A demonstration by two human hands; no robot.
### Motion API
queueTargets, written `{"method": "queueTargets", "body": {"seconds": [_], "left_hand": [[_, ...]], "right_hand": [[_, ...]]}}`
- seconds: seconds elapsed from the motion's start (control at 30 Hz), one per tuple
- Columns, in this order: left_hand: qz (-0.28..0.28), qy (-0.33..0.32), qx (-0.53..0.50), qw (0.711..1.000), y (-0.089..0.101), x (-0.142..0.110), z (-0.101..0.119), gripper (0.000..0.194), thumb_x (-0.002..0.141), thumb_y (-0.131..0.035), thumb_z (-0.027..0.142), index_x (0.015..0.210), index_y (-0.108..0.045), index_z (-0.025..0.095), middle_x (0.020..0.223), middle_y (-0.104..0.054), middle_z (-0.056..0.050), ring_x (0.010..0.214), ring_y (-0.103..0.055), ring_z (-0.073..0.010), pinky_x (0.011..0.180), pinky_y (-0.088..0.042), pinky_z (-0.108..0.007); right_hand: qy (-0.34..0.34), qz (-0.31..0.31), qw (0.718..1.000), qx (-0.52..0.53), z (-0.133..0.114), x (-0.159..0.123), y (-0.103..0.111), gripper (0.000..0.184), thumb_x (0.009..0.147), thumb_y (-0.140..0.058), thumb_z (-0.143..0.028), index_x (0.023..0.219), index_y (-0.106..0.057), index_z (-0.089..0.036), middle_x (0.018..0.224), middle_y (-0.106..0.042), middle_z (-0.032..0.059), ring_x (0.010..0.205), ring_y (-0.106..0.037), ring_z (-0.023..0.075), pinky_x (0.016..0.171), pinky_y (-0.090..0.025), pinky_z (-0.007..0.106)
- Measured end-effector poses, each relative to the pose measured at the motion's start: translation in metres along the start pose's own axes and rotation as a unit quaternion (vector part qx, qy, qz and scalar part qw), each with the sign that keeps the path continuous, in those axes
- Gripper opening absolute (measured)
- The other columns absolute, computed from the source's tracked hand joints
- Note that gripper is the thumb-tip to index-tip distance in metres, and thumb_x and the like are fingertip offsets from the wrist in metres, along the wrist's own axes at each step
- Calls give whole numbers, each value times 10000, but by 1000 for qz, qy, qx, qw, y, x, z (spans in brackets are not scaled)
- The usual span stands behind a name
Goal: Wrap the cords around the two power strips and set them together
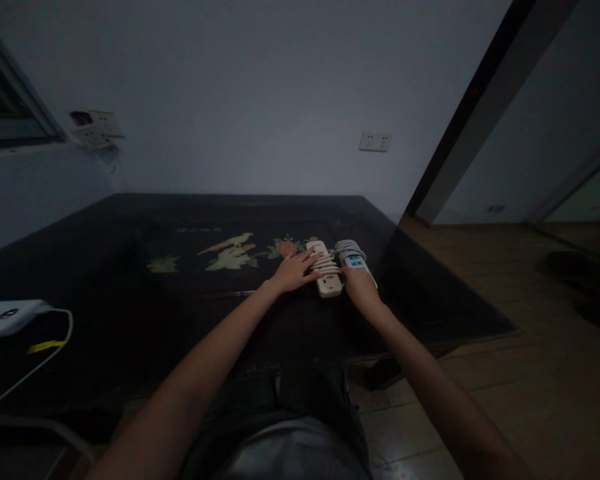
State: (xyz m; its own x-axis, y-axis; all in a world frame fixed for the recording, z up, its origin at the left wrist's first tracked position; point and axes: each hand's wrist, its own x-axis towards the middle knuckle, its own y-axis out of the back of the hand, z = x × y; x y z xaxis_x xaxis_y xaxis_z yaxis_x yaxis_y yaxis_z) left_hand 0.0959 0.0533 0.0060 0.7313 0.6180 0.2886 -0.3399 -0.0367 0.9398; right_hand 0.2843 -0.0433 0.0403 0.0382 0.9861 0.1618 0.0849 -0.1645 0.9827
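The left hand [293, 272] lies spread across a white power strip [331, 288], bound in a pale cord [327, 265], at the right of a dark desk [100, 287]. The right hand [361, 289] covers the near part of a blue-socketed strip [356, 263] just beside it; whether its fingers pinch anything cannot be told. A sideways tug could loosen the wrapping or snag the neighbour's grey cord [349, 249].
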Motion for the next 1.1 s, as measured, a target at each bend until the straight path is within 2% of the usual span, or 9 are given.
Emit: {"method": "queueTargets", "body": {"seconds": [0.13, 0.3, 0.47, 0.57, 0.7, 0.8, 0.93, 1.1], "left_hand": [[-26, 4, -23, 999, 4, 1, -4, 701, 882, -338, 662, 1467, -272, 281, 1556, -240, -93, 1410, -272, -256, 1142, -139, -485], [-57, 11, -48, 997, 12, 4, -9, 712, 873, -335, 677, 1473, -246, 303, 1564, -223, -77, 1409, -269, -280, 1126, -176, -517], [-7, 19, -78, 997, 12, 6, -14, 619, 939, -265, 586, 1438, -338, 227, 1511, -343, -91, 1360, -358, -227, 1108, -281, -383], [27, 32, -91, 995, 7, 10, -19, 557, 952, -290, 539, 1375, -431, 205, 1457, -416, -89, 1317, -410, -217, 1087, -318, -353], [47, 52, -94, 993, 1, 19, -22, 469, 963, -303, 479, 1273, -521, 203, 1425, -443, -91, 1307, -413, -234, 1097, -298, -386], [48, 54, -105, 992, 0, 25, -23, 446, 958, -329, 468, 1253, -515, 191, 1368, -502, -100, 1258, -465, -233, 1068, -334, -376], [34, 59, -118, 991, 3, 27, -23, 476, 934, -361, 515, 1271, -487, 203, 1208, -617, -86, 1085, -587, -228, 952, -434, -361], [40, 81, -113, 989, 7, 25, -26, 504, 945, -318, 518, 1340, -430, 227, 1275, -594, -77, 1143, -564, -227, 970, -418, -359]], "right_hand": [[25, 61, 998, 20, -3, -14, -3, 367, 891, -412, -98, 1194, -605, -173, 1073, -691, 147, 928, -650, 242, 791, -469, 320], [84, 149, 978, 121, 2, -27, -14, 394, 896, -405, -129, 1256, -562, -151, 1218, -610, 147, 1118, -559, 270, 931, -452, 398], [107, 192, 955, 198, 9, -35, -24, 358, 902, -423, -172, 1217, -591, -154, 1204, -597, 142, 1134, -542, 259, 972, -440, 417], [114, 188, 950, 224, 9, -39, -24, 331, 898, -433, -167, 1177, -611, -166, 1164, -613, 129, 1092, -563, 248, 963, -448, 409], [106, 170, 948, 247, 8, -40, -21, 294, 893, -441, -162, 1117, -630, -187, 1112, -631, 109, 1043, -589, 234, 932, -463, 388], [95, 155, 952, 248, 9, -36, -19, 274, 894, -438, -158, 1074, -644, -178, 1059, -649, 106, 999, -605, 228, 907, -469, 375], [88, 134, 961, 224, 12, -32, -19, 288, 868, -464, -140, 1089, -641, -193, 1039, -655, 95, 961, -608, 226, 858, -475, 359], [68, 132, 962, 231, 11, -39, -13, 283, 849, -497, -165, 1092, -642, -184, 1008, -648, 82, 788, -612, 195, 747, -485, 325]]}}
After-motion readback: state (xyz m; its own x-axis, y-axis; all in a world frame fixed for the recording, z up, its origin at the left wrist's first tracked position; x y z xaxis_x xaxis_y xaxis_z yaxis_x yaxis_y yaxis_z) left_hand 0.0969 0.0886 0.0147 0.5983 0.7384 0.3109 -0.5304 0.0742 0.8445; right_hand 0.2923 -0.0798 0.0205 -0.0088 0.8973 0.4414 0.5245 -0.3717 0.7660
